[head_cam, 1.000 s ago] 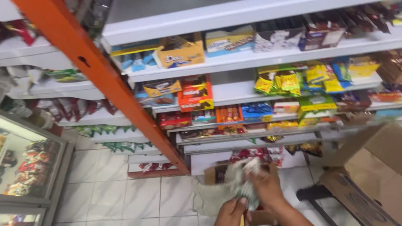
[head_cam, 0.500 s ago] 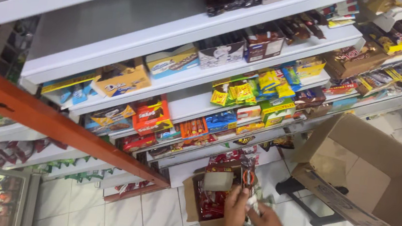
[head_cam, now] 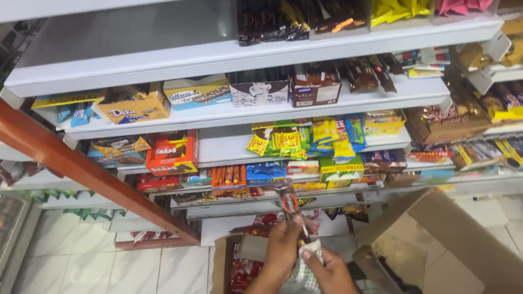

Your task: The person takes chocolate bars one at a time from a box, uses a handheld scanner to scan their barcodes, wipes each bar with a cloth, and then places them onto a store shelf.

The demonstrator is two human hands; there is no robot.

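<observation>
Between both hands' fingers (head_cam: 306,255): snack packet (head_cam: 289,202).

Before the white shelves (head_cam: 244,56) of boxed snacks, the left hand (head_cam: 282,245) pinches a small red wrapped sweet (head_cam: 289,202) upward. The right hand (head_cam: 326,276) grips a pale bag (head_cam: 302,284) below it. An open cardboard box (head_cam: 454,274) stands right of the shelves.

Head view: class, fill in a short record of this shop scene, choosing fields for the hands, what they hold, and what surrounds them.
left hand: grips a small red packet, raised upright
right hand: holds a pale checked bag
below hands: small carton of red packets
right side: big open cardboard box
ahead: white shelves of boxed and bagged snacks
floor: white tiles
</observation>
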